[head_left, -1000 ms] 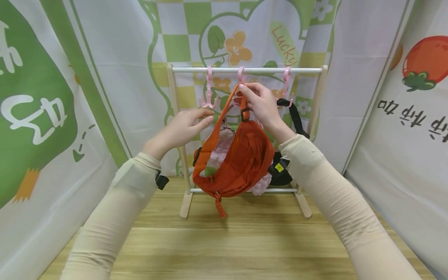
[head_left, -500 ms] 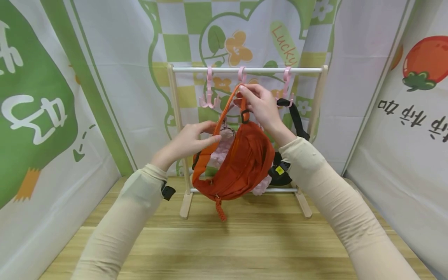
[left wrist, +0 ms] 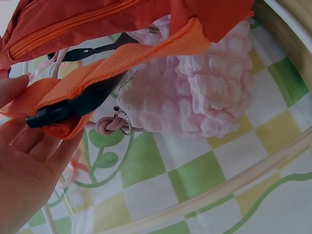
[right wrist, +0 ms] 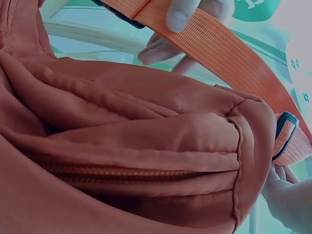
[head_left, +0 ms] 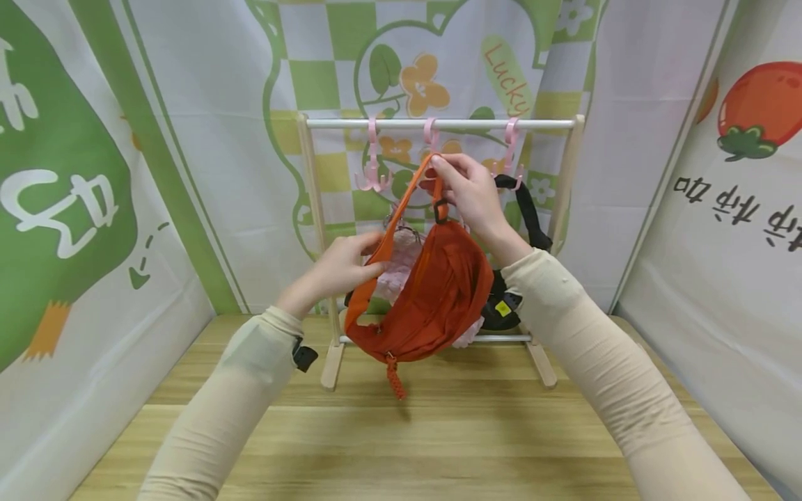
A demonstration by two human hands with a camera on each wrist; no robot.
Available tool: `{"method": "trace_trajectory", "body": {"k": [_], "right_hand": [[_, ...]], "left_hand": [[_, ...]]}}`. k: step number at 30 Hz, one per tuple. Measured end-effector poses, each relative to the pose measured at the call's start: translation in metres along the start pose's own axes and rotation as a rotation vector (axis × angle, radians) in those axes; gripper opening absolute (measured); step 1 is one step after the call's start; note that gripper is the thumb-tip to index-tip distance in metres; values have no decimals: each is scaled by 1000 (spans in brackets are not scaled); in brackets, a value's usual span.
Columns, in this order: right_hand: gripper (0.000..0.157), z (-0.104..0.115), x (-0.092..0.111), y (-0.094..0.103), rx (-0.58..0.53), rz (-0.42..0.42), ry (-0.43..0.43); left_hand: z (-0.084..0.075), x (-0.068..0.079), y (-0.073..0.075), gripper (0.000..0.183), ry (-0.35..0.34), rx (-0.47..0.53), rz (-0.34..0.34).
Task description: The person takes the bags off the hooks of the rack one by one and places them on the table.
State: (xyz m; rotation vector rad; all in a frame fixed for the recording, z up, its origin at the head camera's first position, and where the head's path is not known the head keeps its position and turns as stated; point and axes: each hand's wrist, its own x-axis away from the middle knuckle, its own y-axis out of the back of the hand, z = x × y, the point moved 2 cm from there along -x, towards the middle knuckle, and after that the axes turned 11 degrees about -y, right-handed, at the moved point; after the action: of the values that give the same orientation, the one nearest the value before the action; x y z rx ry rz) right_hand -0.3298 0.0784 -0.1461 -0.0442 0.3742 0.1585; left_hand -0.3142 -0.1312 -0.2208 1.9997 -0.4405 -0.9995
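Note:
An orange-red waist bag (head_left: 432, 299) hangs by its orange strap in front of the rack's middle pink hook (head_left: 430, 132). My right hand (head_left: 473, 188) pinches the top of the strap loop just below that hook; whether the strap touches the hook is hidden. Lower on the loop, my left hand (head_left: 341, 268) holds the strap's left side between thumb and fingers. The left wrist view has the strap (left wrist: 97, 73) and a black buckle (left wrist: 63, 109) over the left hand's fingers. In the right wrist view the bag's zip (right wrist: 136, 174) fills the lower part.
Behind the waist bag hangs a pink puffy bag (left wrist: 195, 92). A black bag (head_left: 499, 316) hangs by its strap from the right pink hook (head_left: 510, 153). The left pink hook (head_left: 372, 160) hangs on the rack's metal bar (head_left: 470, 124). Wooden rack legs (head_left: 332, 365) stand on the table.
My left hand has moved down and right from beside the strap and taken hold of it. The right hand keeps its pinch, and the bag has sunk slightly.

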Motion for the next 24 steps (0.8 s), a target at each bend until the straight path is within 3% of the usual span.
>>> {"method": "trace_trajectory", "body": {"k": [8, 24], "right_hand": [[33, 0, 5, 3, 36, 8, 2], [33, -8, 9, 11, 10, 12, -4]], "left_hand": [[4, 5, -7, 19, -7, 39, -41], [7, 19, 3, 22, 37, 100, -163]]}}
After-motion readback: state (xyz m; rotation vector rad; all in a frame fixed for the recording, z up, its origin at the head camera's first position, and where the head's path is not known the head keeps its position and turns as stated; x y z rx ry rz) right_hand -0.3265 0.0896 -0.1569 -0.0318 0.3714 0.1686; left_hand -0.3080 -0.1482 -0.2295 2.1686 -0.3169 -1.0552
